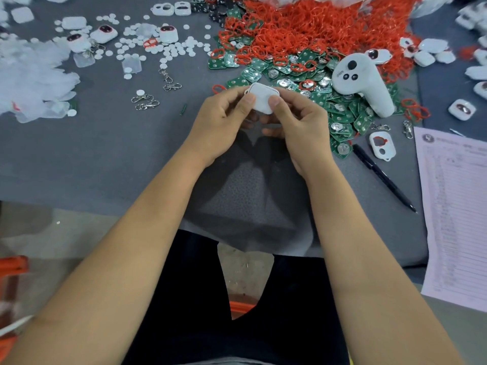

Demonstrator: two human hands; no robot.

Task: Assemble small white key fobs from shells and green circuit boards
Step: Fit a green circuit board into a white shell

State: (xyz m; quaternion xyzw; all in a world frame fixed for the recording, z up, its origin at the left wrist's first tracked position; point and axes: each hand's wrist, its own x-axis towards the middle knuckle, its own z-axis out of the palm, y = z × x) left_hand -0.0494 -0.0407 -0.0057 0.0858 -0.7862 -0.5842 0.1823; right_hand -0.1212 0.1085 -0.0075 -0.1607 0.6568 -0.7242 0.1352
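Both hands hold one white key fob [262,100] over the grey felt-like table cover [105,154], just in front of the board pile. Left hand [221,122] and right hand [300,125] have fingers curled round the fob, thumbs pressed on its top face; fob is a smooth, rounded-square plastic shell with a small loop at its left corner. Only readable writing: "SOLO" on the white handheld controller [361,83], matte, with dark round buttons, lying on the green circuit boards [340,119]. Boards are flat, squarish, with shiny round metal contacts. Behind them a heap of thin red rubber rings [316,25]. Left side: small white discs [174,50], metal clasps [145,101], clear plastic bags [29,75]. Right: empty white shell [382,146] with cut-outs, black pen [382,175], printed form [456,206], text too blurred to read.
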